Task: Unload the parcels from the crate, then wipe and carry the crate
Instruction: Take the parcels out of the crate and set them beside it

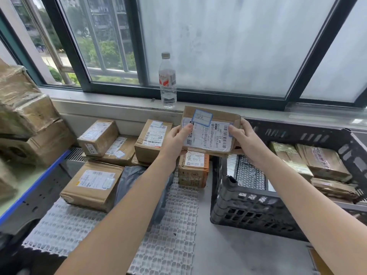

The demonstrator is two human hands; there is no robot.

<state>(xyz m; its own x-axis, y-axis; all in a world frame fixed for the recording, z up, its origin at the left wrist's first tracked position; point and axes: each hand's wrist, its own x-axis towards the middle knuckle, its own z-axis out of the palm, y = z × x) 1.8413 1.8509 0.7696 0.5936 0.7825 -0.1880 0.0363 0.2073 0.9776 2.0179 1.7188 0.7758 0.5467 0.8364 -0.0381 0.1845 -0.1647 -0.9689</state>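
Note:
I hold a flat cardboard parcel [210,132] with a white shipping label and a blue-edged sticker up in front of me, between the crate and the unloaded pile. My left hand [176,139] grips its left edge, thumb on the label. My right hand [243,138] grips its right edge. The black plastic crate [252,211] stands on the floor at the right. Inside it lie several brown taped parcels [321,163] and a silver bubble mailer [248,175].
Unloaded cardboard parcels [93,185] lie on a white plastic grid mat [170,225] at left, beside a grey poly bag [131,179]. A water bottle [167,82] stands on the windowsill. Large taped boxes [25,116] sit on a shelf at far left.

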